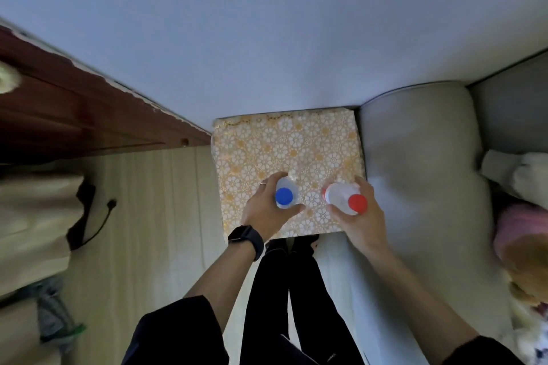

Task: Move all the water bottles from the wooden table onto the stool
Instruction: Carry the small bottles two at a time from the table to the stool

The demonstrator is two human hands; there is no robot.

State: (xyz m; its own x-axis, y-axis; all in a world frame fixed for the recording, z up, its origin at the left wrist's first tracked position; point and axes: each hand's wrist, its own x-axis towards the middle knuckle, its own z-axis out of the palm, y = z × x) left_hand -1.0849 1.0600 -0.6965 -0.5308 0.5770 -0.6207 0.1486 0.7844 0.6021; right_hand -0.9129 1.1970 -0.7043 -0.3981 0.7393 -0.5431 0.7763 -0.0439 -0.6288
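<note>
Placing step, two bottles at once. Left hand (264,210) has its fingers wrapped round the blue-capped bottle (285,196); right hand (360,221) is clasped on the red-capped bottle (345,198). Both bottles are over the stool (296,145) with the floral cover, toward its near edge, blue nearer the left side, red nearer the right corner. Cannot tell if either base touches the top yet. Red one looks tilted, blue about upright. Next: stand both upright, then let go. Wooden table not clearly identifiable.

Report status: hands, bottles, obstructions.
Left hand gripping blue-capped bottle; right hand gripping red-capped bottle. Both over patterned stool. Stool top unobstructed.
</note>
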